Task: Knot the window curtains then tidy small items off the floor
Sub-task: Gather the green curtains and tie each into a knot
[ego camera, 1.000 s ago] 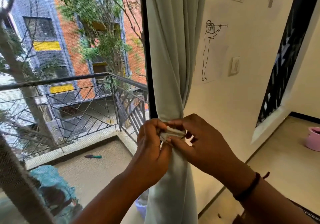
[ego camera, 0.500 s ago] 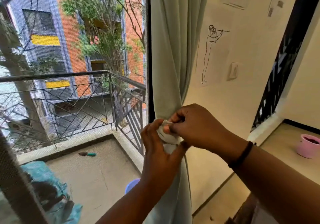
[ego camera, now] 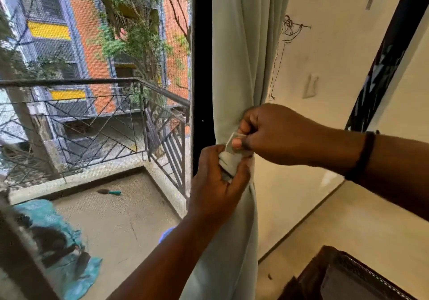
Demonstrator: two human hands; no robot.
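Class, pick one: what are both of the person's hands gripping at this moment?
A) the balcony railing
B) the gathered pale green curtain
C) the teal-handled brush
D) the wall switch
B: the left hand and right hand both pinch the bunched curtain at its gathered middle.

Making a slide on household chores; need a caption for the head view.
Both hands, left hand and right hand, tie a band around the gathered pale green curtain.

A screened window looks onto a balcony with a metal railing in daylight. The cream wall carries a line drawing and a switch; the floor is pale.
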